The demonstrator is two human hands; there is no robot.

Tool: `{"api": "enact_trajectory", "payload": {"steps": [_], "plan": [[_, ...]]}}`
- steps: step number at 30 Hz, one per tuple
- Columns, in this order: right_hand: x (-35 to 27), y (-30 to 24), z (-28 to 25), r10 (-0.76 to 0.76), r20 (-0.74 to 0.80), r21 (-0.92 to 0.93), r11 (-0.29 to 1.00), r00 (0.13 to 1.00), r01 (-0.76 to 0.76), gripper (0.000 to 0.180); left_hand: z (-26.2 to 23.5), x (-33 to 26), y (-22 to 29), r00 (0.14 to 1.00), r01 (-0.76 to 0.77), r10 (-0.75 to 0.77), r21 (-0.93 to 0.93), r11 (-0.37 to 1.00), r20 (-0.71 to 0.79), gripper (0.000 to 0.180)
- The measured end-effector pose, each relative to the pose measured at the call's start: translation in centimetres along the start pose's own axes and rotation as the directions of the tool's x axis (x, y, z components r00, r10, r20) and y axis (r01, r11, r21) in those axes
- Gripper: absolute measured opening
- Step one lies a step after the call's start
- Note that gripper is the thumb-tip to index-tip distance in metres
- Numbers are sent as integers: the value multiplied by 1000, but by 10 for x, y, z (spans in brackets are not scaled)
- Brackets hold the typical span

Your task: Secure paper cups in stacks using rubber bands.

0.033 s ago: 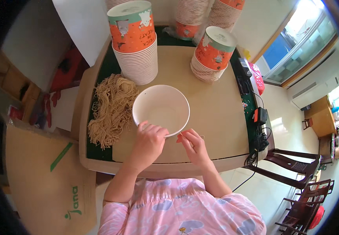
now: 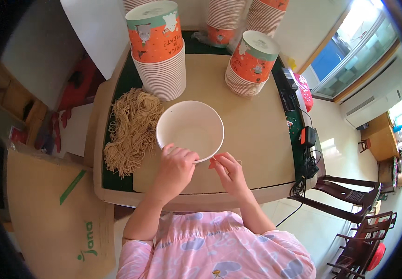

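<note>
A white paper bucket (image 2: 189, 125) is tipped so that I look into its bare inside; a small hole shows near the far left of its rim. My left hand (image 2: 177, 168) is closed over the near rim, thumb inside. At the bucket's near right edge, my right hand (image 2: 229, 174) pinches a thin piece of cord, with a small loop of it showing past the fingers. Left of the bucket lies a loose heap of beige cords (image 2: 133, 130). What the left fingertips do behind the rim is hidden.
Behind stand a tall stack of orange and green paper buckets (image 2: 161, 69) and a shorter stack (image 2: 253, 63). More stacks (image 2: 226, 16) are at the back. Cables and an orange-black plug (image 2: 308, 136) lie along the table's right edge. A cardboard box (image 2: 61, 209) stands at left.
</note>
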State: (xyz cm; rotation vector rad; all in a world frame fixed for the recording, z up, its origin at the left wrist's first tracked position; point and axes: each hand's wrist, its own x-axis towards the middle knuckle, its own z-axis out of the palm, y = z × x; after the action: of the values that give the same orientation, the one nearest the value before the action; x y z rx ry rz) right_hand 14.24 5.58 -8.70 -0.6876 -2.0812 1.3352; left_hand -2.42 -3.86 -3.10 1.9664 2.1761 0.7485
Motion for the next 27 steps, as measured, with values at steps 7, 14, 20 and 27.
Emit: {"api": "enact_trajectory", "payload": {"steps": [7, 14, 20, 27], "plan": [[0, 2, 2, 1, -10, 18, 1000, 1000, -1, 13, 0, 18, 5, 997, -61, 54, -174, 983, -47, 9], [-4, 4, -1, 5, -28, 39, 999, 1000, -4, 13, 5, 30, 5, 994, -96, 86, -178, 979, -61, 11], [-17, -14, -12, 256, 161, 187, 940, 953, -284, 13, -18, 15, 29, 999, 30, -39, -370, 929, -18, 17], [-28, -28, -6, -78, 133, 165, 985, 988, 56, 11, 39, -31, 31, 958, 152, -285, -881, 448, 20, 15]]}}
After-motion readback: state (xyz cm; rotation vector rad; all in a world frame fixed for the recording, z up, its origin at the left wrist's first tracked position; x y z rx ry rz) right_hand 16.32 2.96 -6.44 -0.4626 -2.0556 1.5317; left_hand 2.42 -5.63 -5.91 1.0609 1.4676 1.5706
